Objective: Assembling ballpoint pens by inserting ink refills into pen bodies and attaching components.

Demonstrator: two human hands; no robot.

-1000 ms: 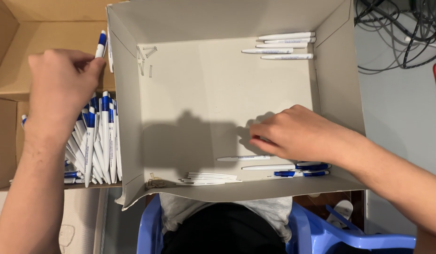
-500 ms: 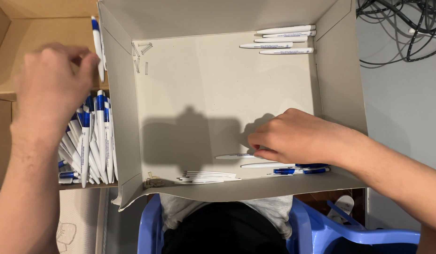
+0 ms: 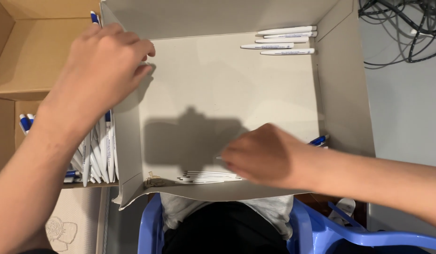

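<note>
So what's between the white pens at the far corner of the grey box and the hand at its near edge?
Nothing but bare grey box floor, crossed by a shadow, lies between the white pens and the right hand, as the head view shows.

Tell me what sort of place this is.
Probably a makeshift pen-packing spot, not a factory line: a grey cardboard tray with white pens, a brown carton of blue-and-white pens, a blue plastic chair.

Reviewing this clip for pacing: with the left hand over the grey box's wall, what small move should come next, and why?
Probably lower the left hand onto the floor of the grey box and let go of whatever it carries. It hangs just over the box's left wall, above the brown carton's white and blue pens; a blue pen tip shows behind it. The right hand is busy at the near row.
</note>
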